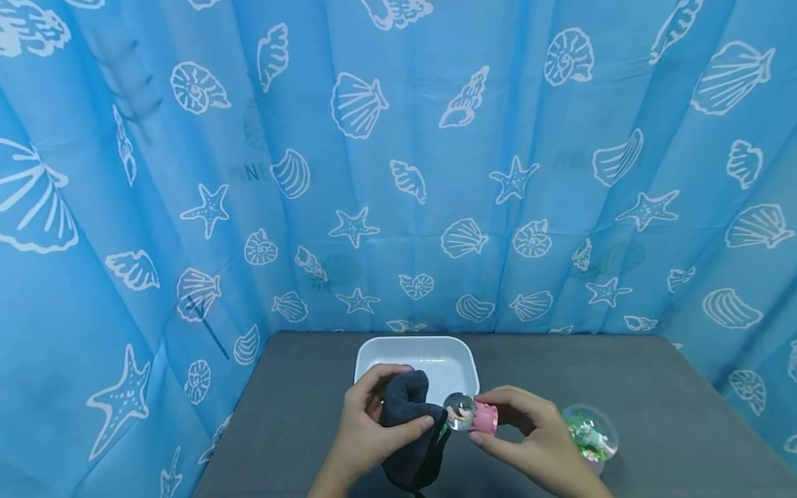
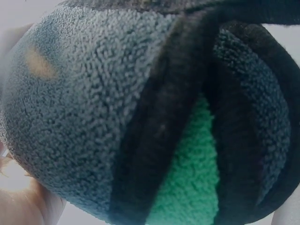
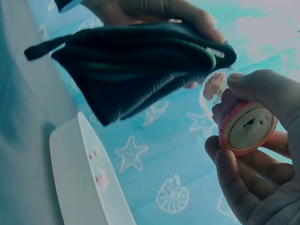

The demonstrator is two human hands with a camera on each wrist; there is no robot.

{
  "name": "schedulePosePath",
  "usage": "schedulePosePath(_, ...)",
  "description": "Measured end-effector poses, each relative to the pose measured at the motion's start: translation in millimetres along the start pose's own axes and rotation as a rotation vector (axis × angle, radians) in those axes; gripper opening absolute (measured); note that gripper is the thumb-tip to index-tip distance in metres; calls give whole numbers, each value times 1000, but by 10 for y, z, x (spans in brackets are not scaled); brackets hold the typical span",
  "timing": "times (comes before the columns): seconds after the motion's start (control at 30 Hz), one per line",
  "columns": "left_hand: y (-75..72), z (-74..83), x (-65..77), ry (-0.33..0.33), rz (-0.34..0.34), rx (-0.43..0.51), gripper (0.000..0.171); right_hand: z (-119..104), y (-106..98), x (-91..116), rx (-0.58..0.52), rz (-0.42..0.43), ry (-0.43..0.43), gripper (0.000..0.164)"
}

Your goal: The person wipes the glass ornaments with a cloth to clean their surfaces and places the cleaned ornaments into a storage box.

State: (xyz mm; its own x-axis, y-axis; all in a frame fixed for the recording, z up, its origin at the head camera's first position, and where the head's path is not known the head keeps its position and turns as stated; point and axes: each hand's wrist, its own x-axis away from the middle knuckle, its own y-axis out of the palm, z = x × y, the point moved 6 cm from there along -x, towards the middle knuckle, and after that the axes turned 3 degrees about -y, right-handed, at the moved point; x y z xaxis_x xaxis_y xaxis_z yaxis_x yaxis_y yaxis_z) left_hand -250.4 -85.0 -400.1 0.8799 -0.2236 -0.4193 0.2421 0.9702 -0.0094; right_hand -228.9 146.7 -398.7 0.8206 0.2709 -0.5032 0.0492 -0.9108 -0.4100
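Note:
A dark grey cloth [image 1: 405, 408] with black edging is bunched in my left hand [image 1: 367, 432], thumb over its front. A strip of green shows between its folds in the left wrist view, where the cloth [image 2: 84, 108] fills most of the picture. My right hand [image 1: 529, 432] pinches a small snow globe [image 1: 484, 418] by its pink base, thumb on one side and fingers on the other. The globe lies tilted sideways, its clear ball towards the cloth and at its edge. In the right wrist view the underside of the base [image 3: 251, 125] faces the camera.
Behind the hands a white tray [image 1: 417, 340] stands on the grey table [image 1: 280, 415]. A second, larger snow globe [image 1: 590, 432] with green and white inside stands to the right, partly behind my right forearm. A blue shell-patterned curtain [image 1: 398, 173] closes off the back and sides.

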Motion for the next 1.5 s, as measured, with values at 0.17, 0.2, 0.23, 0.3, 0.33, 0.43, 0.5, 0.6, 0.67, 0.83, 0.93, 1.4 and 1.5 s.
schedulePosePath(0.17,-16,4,-15,25,0,20,58,-56,46,-46,-56,-7,-26,36)
schedulePosePath(0.2,-19,14,-16,41,-3,27,58,-67,53,-53,-59,-10,-35,35)
schedulePosePath(0.23,-20,23,-17,53,-6,36,57,-74,59,-60,-66,-13,-39,35)
schedulePosePath(0.3,-19,43,-16,77,-12,51,57,-91,76,-73,-79,-24,-48,34)
schedulePosePath(0.33,-17,53,-15,88,-14,56,56,-98,84,-82,-88,-28,-47,34)
schedulePosePath(0.43,-10,69,-6,97,-5,57,56,-134,114,-110,-120,-41,-55,35)
schedulePosePath(0.5,-4,69,0,101,8,38,57,-163,136,-132,-141,-45,-70,35)
schedulePosePath(0.6,-3,58,3,102,38,1,59,-204,164,-162,-171,-45,-101,36)
schedulePosePath(0.67,-10,44,-1,100,54,-13,60,-221,182,-177,-192,-48,-115,36)
schedulePosePath(0.83,-35,12,1,79,69,9,64,-252,229,-189,-259,-90,-150,35)
schedulePosePath(0.93,-38,-3,2,54,62,70,67,-253,249,-198,-273,-106,-164,34)
schedulePosePath(1.4,-38,-18,11,77,89,141,52,-146,285,-237,-197,-98,-130,30)
schedulePosePath(1.5,-16,-4,16,92,80,125,51,-129,282,-244,-202,-91,-121,30)
